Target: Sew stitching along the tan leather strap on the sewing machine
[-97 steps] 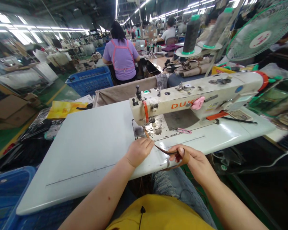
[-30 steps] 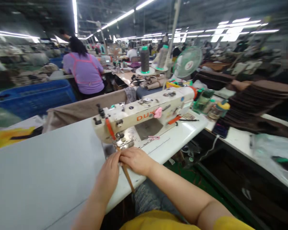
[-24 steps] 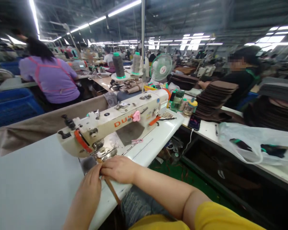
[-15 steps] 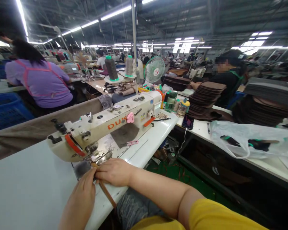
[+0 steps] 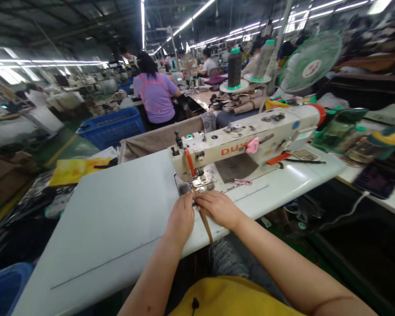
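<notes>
A narrow brown strap (image 5: 204, 220) runs from under the needle of a cream sewing machine (image 5: 243, 140) toward the front edge of the white table (image 5: 118, 210). My left hand (image 5: 181, 218) rests on the table just left of the strap, fingers curled and touching it near the needle plate. On the strap's right side lies my right hand (image 5: 217, 208), fingers pressed down on it. The two hands meet at the strap, right in front of the presser foot.
Pink snips (image 5: 242, 181) lie on the machine bed. Thread cones (image 5: 234, 68) and a green fan (image 5: 310, 61) stand behind the machine. Bottles (image 5: 340, 131) sit at the right. A person in purple (image 5: 156, 94) works beyond a blue crate (image 5: 112, 127). Yellow material (image 5: 75, 169) lies at the left.
The view swung out to the right and has come back to the left, onto the machine. Since the earliest frame my right hand came up along the strap to join the left one at the needle.
</notes>
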Available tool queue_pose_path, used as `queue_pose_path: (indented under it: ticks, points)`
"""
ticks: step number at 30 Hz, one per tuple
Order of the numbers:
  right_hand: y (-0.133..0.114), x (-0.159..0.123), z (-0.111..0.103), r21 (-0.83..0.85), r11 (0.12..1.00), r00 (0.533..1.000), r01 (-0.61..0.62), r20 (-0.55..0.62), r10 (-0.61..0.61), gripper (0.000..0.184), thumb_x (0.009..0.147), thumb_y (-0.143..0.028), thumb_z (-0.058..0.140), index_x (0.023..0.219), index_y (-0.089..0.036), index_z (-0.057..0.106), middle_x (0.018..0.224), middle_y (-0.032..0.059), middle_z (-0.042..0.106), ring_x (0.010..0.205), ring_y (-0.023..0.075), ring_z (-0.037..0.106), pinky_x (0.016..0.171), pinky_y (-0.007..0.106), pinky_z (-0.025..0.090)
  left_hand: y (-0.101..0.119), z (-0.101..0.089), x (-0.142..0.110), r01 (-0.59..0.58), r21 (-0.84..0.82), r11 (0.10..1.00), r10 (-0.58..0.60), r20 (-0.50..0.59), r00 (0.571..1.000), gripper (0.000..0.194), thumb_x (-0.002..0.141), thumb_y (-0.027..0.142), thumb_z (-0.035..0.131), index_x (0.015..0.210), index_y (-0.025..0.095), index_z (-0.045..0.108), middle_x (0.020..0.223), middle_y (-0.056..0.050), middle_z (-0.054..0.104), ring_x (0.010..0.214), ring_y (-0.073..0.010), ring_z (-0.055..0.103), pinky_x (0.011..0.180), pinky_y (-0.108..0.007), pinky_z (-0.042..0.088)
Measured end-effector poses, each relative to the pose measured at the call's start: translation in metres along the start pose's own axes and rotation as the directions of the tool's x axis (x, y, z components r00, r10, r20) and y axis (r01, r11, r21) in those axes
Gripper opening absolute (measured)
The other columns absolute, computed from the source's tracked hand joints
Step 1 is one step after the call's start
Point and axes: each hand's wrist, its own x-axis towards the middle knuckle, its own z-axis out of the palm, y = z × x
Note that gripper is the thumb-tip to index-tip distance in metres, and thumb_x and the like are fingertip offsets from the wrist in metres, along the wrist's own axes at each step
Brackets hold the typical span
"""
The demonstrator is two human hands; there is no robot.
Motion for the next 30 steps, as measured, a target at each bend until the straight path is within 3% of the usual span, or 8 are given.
queue_pose_path:
  ticks: [18, 24, 30]
  points:
    - [0.0, 0.0005, 0.0003, 0.004, 1.0, 0.999, -0.001, -0.04, 0.001, 0.031, 0.108, -0.033, 0.055, 0.128, -0.016, 0.072, 0.124, 0.0138, 0.076, 0.118, 0.0258, 0.07, 0.1, 0.043, 0.058, -0.0002, -0.0007, -0.003, 0.086, 0.033, 0.996, -0.087, 0.024, 0.996, 0.045, 0.09, -0.002, 0.048, 0.132, 0.01, 0.056, 0.131, -0.019, 0.068, 0.124, -0.0304, 0.065, 0.112, -0.051, 0.054]
    - [0.001, 0.0002, 0.0004, -0.009, 1.0, 0.999, 0.014, -0.052, -0.015, 0.03, 0.108, -0.03, 0.056, 0.128, -0.015, 0.071, 0.127, 0.013, 0.075, 0.12, 0.0267, 0.069, 0.101, 0.044, 0.057, -0.0001, -0.0056, -0.0001, 0.023, 0.026, 0.999, -0.025, 0.118, 0.993, 0.046, 0.089, -0.001, 0.051, 0.132, 0.011, 0.063, 0.138, -0.014, 0.069, 0.136, -0.0302, 0.06, 0.119, -0.054, 0.046]
    - [0.0, 0.0011, -0.0012, 0.007, 1.0, 0.999, 0.01, -0.051, -0.01, 0.029, 0.108, -0.03, 0.055, 0.128, -0.017, 0.071, 0.126, 0.0115, 0.076, 0.12, 0.0267, 0.07, 0.103, 0.044, 0.056, 0.0025, -0.0082, 0.002, 0.024, 0.034, 0.999, -0.028, 0.136, 0.99, 0.047, 0.09, -0.001, 0.051, 0.133, 0.01, 0.066, 0.141, -0.012, 0.069, 0.139, -0.0294, 0.057, 0.121, -0.054, 0.045]
